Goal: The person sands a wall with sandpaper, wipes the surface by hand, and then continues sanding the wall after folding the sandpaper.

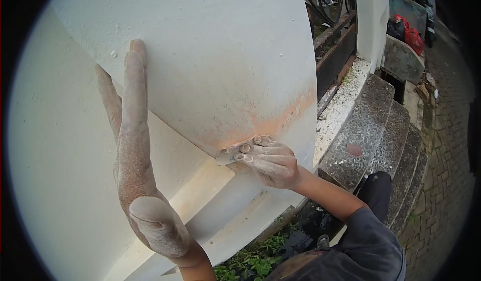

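My right hand [273, 164], coated in pale dust, is closed on a curled piece of sandpaper [225, 156] and presses it to the white wall [215, 35] near its lower edge. Just above the fingers, a scuffed orange-pink patch [258, 123] shows through the paint, with small specks around it. My left hand [138, 155], also dusty, is raised at the wall corner with its fingers stretched out and the thumb toward me. It holds nothing; whether the whole palm touches the wall is hidden.
Below the wall runs a stepped white ledge [215, 208], with green plants [260, 261] at its foot. Speckled stone steps [363, 125] descend on the right beside a dark metal gate [335, 40]. Farther off are red and black bags [413, 40] and a paved path [446, 145].
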`<state>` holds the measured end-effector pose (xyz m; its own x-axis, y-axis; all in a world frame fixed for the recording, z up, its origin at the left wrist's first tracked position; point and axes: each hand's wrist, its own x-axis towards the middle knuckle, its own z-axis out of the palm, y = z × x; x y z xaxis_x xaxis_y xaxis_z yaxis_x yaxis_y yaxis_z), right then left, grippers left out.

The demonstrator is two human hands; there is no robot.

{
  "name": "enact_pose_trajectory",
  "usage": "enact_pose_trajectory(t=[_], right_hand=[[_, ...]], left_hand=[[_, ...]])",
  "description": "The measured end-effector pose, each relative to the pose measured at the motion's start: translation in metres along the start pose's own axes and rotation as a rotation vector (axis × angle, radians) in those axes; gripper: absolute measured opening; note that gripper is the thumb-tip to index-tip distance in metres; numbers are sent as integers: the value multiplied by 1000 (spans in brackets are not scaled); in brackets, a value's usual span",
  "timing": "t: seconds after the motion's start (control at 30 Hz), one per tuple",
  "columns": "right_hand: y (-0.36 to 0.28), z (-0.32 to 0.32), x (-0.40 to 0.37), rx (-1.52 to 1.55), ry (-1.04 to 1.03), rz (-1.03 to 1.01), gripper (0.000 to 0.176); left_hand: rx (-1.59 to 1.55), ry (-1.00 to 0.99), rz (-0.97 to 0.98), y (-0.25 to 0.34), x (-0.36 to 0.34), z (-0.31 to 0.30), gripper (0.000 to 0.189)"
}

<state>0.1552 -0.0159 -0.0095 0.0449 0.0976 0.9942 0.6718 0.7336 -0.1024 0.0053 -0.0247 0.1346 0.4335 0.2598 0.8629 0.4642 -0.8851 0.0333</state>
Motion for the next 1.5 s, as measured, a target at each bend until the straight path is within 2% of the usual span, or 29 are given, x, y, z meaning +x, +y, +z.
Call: enact_pose_trajectory(t=[0.07, 0.17, 0.27, 0.37, 0.43, 0.47, 0.57, 0.63, 0.73, 0.83, 0.93, 1.0, 1.03, 1.13, 1.17, 1.27, 1.37, 1.47, 1.5], right_hand=[[10, 0, -4, -8, -6, -21, 29], [8, 0, 78, 16, 84, -126, 28], [2, 4, 73, 42, 106, -99, 27], [3, 2, -5, 32, -19, -18, 22], [2, -3, -6, -29, -85, -41, 20], [11, -2, -1, -13, -75, -120, 21], [8, 8, 86, 70, 67, -197, 25], [6, 11, 87, 69, 46, -207, 25], [-2, 5, 12, 57, -114, -97, 20], [1, -5, 21, 53, -154, -122, 18], [24, -6, 86, -22, 80, -207, 29], [22, -6, 82, 3, 80, -165, 29], [19, -7, 79, 18, 76, -149, 29], [13, -8, -20, 41, -59, 11, 27], [21, -11, -24, 19, -35, 2, 27], [32, -15, -1, -9, 91, -8, 29], [49, -26, 90, 6, 239, -118, 29], [41, -22, 59, 0, 209, -39, 28], [37, -23, 31, 0, 123, 5, 25]], left_hand=[[-6, 5, 1, -1, 1, -1, 84], [-12, 21, -1, -5, 6, 1, 85], [-24, 55, -1, -8, 11, 2, 86], [-76, 86, 2, -10, 24, 5, 88], [-156, 129, 46, -9, 30, 7, 87], [-196, 148, 30, -9, 30, 7, 87], [-254, 143, 36, -7, 31, 6, 86], [-292, 116, 62, -8, 31, 4, 86], [-321, 85, 87, -12, 30, -1, 86], [-278, 104, 60, -9, 30, 2, 87], [-287, 135, 49, -7, 30, 9, 87], [-335, 173, 52, -7, 31, 14, 86], [-284, 163, 62, -6, 31, 15, 85], [-151, 123, 87, -6, 29, 13, 81], [-125, 122, 100, -6, 30, 13, 79], [40, 133, 100, -3, 30, 17, 70], [80, 157, 130, -4, 31, 21, 64], [75, 175, 142, -3, 31, 25, 62], [83, 174, 140, -3, 30, 24, 62]])
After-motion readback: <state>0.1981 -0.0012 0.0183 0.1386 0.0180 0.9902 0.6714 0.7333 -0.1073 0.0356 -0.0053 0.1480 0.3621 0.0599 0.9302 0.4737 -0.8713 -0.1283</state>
